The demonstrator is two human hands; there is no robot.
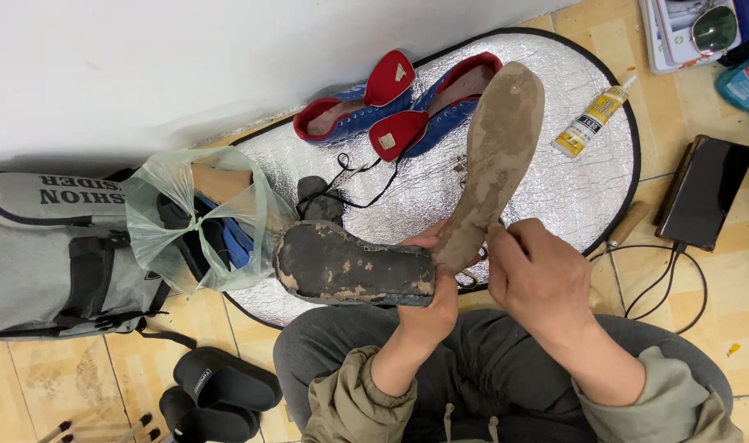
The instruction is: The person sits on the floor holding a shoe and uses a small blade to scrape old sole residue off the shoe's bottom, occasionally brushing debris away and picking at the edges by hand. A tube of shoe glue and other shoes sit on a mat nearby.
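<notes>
Sole peeled back from a worn shoe

Shoe (pixel 350 267) lies bottom-up over the person's lap at the middle of the view, toe toward nine o'clock, its underside dark and patchy with old glue. The left hand (pixel 428 308) is clamped around its heel end from below, which seems to steady it. The right hand (pixel 538 279) pinches the loose sole (pixel 497 156) near its narrow end; the sole stands bent up toward one o'clock, its crusted inner face turned to the camera, seemingly to keep the two glued faces apart.

At twelve o'clock a pair of blue shoes with red lining (pixel 407 107) rests on a round silver mat (pixel 587 180), black laces trailing. A yellow glue tube (pixel 596 119) lies on the mat at two o'clock. At nine o'clock a green plastic bag (pixel 198 217) leans on a grey backpack (pixel 54 246); black slippers (pixel 218 390) sit at seven o'clock. A phone (pixel 706 193) on a cable lies at three o'clock. The floor is yellowish tile (pixel 735 279), meeting a white wall (pixel 145 57)
</notes>
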